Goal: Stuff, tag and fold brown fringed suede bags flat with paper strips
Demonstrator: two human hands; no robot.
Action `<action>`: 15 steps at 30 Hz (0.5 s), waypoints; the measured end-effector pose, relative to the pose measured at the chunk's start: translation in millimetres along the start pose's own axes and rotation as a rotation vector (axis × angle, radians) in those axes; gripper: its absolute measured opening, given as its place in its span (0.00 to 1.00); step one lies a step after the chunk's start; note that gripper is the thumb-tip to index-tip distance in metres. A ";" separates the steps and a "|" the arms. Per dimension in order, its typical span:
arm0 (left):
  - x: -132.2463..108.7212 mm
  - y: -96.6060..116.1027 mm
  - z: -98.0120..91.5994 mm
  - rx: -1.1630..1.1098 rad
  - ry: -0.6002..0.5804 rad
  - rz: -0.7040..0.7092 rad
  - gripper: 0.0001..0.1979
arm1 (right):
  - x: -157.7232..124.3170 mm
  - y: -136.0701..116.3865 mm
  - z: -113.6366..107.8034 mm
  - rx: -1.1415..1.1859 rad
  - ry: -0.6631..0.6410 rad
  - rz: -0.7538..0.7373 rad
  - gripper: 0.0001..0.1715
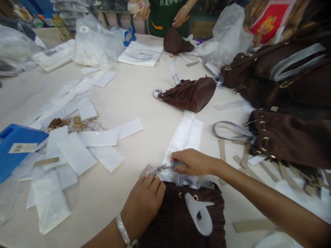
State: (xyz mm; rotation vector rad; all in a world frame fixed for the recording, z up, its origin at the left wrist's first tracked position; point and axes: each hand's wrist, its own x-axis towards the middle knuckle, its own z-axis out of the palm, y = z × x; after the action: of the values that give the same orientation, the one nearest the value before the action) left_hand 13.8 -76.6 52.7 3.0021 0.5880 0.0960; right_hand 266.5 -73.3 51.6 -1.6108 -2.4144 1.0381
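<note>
A dark brown bag [165, 220] with brass eyelets lies in front of me at the table's near edge. A curled white foam strip [200, 213] sticks up from its front. My right hand [193, 162], beyond the bag's top, is closed round a plastic-wrapped strap end [168, 166] with metal on it. At the bag's upper left corner, my left hand [146, 198] has its fingers curled down; what they grip is hidden. Just past those fingertips shows a small tag with string [146, 170]. Grey wrapped strap coils [186, 181] rest along the bag's opening.
White slips [77, 151] and a blue box [19, 144] lie at left. A fringed brown bag [191, 93] sits mid-table. More brown bags [292, 137] and tan strips [256, 225] are at right. Across the table stands a person in a green apron [165, 17].
</note>
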 end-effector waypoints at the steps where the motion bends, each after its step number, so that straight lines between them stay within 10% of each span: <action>1: -4.7 0.7 -1.0 0.014 0.049 0.016 0.08 | 0.7 -0.8 -2.5 0.024 0.001 0.015 0.15; 5: -26.0 6.9 -2.6 -0.043 0.138 0.000 0.07 | 1.7 -1.7 -2.3 0.259 -0.040 0.074 0.15; 11: -37.7 1.2 -29.0 -0.530 -0.322 -0.115 0.06 | 0.4 1.8 13.2 0.885 -0.269 0.192 0.20; 15: -17.8 -6.7 -37.6 -0.382 -0.124 -0.278 0.11 | 2.3 5.2 18.0 0.976 -0.306 0.214 0.19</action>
State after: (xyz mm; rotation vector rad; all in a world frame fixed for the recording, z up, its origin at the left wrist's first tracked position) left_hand -8.1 -74.7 88.7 2.5140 0.8561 0.0026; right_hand 262.4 -79.1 34.1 -1.3726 -1.3810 2.1503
